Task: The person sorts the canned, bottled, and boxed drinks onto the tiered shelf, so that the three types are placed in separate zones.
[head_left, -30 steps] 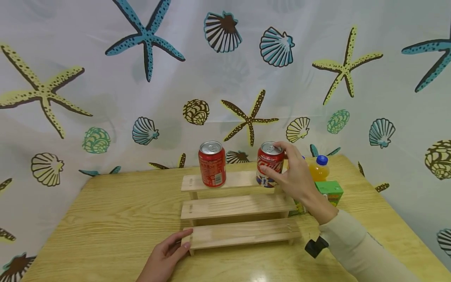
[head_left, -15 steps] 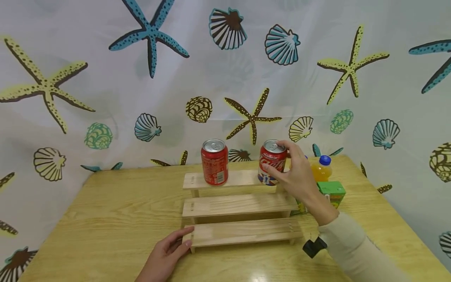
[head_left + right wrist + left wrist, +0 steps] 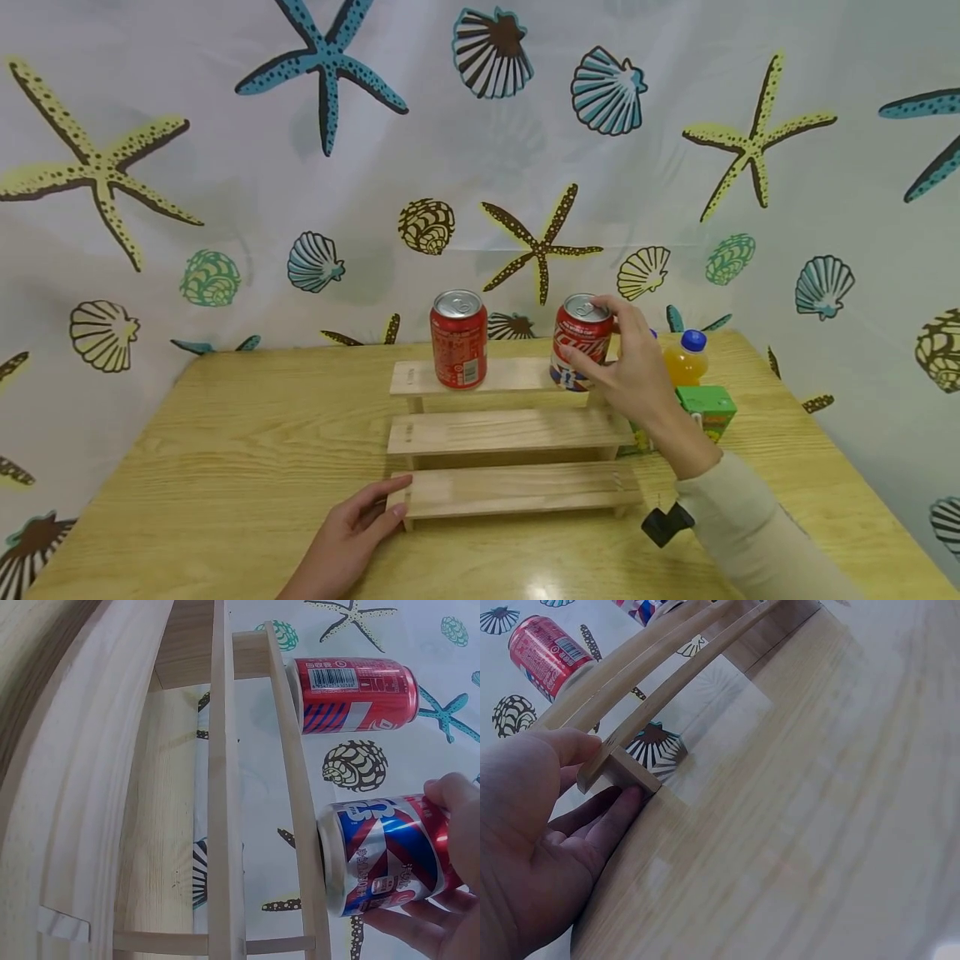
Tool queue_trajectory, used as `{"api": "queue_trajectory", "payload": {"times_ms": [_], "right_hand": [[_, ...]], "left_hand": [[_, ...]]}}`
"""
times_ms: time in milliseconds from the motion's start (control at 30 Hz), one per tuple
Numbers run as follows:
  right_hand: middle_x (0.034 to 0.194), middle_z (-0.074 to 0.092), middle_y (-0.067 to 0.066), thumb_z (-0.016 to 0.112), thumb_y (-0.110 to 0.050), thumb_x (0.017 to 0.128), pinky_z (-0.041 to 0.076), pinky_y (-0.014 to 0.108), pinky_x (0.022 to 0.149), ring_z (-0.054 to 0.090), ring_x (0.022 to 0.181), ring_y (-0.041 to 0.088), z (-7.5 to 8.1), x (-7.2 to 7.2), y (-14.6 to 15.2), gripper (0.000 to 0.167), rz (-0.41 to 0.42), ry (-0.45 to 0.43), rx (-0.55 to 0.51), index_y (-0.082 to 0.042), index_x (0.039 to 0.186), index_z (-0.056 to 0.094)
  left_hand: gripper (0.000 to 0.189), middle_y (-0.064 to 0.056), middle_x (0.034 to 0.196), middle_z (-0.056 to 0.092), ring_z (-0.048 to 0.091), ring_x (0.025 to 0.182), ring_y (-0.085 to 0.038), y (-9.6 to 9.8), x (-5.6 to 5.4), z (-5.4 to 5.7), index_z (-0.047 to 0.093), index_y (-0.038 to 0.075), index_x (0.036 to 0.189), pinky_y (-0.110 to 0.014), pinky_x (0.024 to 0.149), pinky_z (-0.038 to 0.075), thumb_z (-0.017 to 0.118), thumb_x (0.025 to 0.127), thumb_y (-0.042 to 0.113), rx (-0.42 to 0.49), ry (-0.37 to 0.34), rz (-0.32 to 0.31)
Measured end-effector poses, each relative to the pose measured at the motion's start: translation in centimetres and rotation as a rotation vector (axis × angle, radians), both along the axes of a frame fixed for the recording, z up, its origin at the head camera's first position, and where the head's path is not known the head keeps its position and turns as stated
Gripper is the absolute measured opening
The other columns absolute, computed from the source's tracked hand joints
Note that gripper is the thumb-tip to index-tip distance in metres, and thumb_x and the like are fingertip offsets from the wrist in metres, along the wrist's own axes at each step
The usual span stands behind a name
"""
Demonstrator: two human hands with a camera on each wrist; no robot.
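A three-step wooden display rack (image 3: pixel 510 430) stands on the table. On its top step, my right hand (image 3: pixel 636 367) grips a red soda can (image 3: pixel 582 340) by its upper part, thumb on the near side. The can's base is at the step in the right wrist view, where its blue and white lower part (image 3: pixel 386 855) shows. A second red soda can (image 3: pixel 459 340) stands upright at the top step's left end. My left hand (image 3: pixel 347 533) holds the left end of the lowest step, fingers and thumb around its corner (image 3: pixel 619 769) in the left wrist view.
Right of the rack, partly behind my right arm, are a green drink carton (image 3: pixel 707 407) and an orange drink bottle (image 3: pixel 686 358) with a blue cap. A curtain printed with shells and starfish (image 3: pixel 540 167) hangs behind the wooden table (image 3: pixel 247 450).
The head view has shifted slightly. My right hand stays on the right can and my left hand on the rack; neither can has clearly moved along the step.
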State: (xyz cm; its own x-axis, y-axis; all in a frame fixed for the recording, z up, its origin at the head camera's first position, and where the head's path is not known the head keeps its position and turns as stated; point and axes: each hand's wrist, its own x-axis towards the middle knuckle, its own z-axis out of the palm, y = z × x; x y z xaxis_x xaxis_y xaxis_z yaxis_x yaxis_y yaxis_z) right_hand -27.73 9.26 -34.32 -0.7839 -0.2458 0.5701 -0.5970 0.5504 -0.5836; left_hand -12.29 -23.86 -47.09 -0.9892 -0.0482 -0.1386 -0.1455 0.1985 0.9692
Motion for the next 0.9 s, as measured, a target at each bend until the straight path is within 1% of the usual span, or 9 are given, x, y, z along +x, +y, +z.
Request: {"api": "queue_trajectory", "payload": {"times_ms": [133,200,300,400,500,600,733,900], "right_hand": [[0.134,0.049,0.019,0.080,-0.025,0.087,0.058,0.050,0.088,0.055,0.113,0.032,0.1,0.0,0.0,0.067,0.000,0.003,0.011,-0.009,0.141,0.042],[0.134,0.048,0.019,0.080,-0.025,0.087,0.059,0.048,0.085,0.054,0.113,0.032,0.1,0.1,0.1,0.068,0.004,-0.004,0.008,-0.008,0.141,0.041],[0.137,0.047,0.018,0.081,-0.025,0.087,0.062,0.048,0.080,0.054,0.117,0.032,0.1,0.2,0.2,0.072,0.028,-0.043,-0.024,-0.009,0.144,0.039],[0.141,0.046,0.017,0.081,-0.022,0.087,0.062,0.052,0.080,0.052,0.124,0.034,0.0,0.4,0.5,0.077,0.061,-0.097,-0.081,-0.008,0.147,0.036],[0.146,0.044,0.017,0.080,-0.019,0.087,0.057,0.060,0.089,0.049,0.130,0.036,-0.1,0.7,0.9,0.079,0.078,-0.121,-0.122,-0.008,0.149,0.032],[0.148,0.041,0.017,0.080,-0.017,0.087,0.051,0.065,0.096,0.047,0.132,0.038,-0.3,1.2,1.5,0.081,0.073,-0.126,-0.134,-0.009,0.150,0.030],[0.149,0.040,0.019,0.080,-0.020,0.087,0.048,0.066,0.101,0.045,0.134,0.040,-0.6,2.1,2.1,0.083,0.047,-0.146,-0.136,-0.011,0.152,0.029],[0.150,0.039,0.019,0.079,-0.023,0.088,0.049,0.062,0.102,0.044,0.136,0.041,-0.9,3.0,2.5,0.084,0.034,-0.179,-0.149,-0.012,0.153,0.027]], "left_hand": [[0.040,-0.012,0.152,0.048,0.052,0.135,-0.030,0.0,0.0,0.1,0.061,0.018,0.137,-0.025,0.093,0.057,0.066,0.098,0.025,0.006,-0.001,-0.004],[0.040,-0.012,0.152,0.048,0.051,0.136,-0.031,0.0,0.0,0.0,0.061,0.018,0.137,-0.026,0.095,0.057,0.066,0.098,0.026,0.001,-0.001,-0.006],[0.040,-0.011,0.152,0.048,0.050,0.137,-0.030,0.0,0.0,-0.1,0.062,0.020,0.136,-0.027,0.096,0.056,0.066,0.098,0.027,-0.001,-0.009,-0.005],[0.040,-0.010,0.153,0.048,0.049,0.138,-0.030,-0.1,0.0,-0.1,0.061,0.020,0.136,-0.027,0.096,0.056,0.066,0.097,0.028,-0.004,-0.014,-0.009],[0.041,-0.011,0.153,0.047,0.049,0.138,-0.031,-0.2,0.0,-0.2,0.061,0.020,0.137,-0.027,0.095,0.057,0.066,0.097,0.030,-0.006,-0.009,-0.013],[0.043,-0.010,0.153,0.048,0.047,0.140,-0.031,-0.2,0.0,-0.1,0.061,0.020,0.137,-0.028,0.098,0.056,0.066,0.097,0.033,-0.010,-0.006,-0.020],[0.044,-0.010,0.153,0.047,0.043,0.143,-0.031,-0.3,0.0,-0.1,0.060,0.020,0.137,-0.029,0.100,0.054,0.066,0.097,0.036,-0.012,-0.001,-0.029],[0.045,-0.009,0.153,0.047,0.045,0.141,-0.031,-0.3,0.1,-0.1,0.060,0.021,0.138,-0.028,0.099,0.055,0.066,0.096,0.036,-0.006,-0.004,-0.028]]}}
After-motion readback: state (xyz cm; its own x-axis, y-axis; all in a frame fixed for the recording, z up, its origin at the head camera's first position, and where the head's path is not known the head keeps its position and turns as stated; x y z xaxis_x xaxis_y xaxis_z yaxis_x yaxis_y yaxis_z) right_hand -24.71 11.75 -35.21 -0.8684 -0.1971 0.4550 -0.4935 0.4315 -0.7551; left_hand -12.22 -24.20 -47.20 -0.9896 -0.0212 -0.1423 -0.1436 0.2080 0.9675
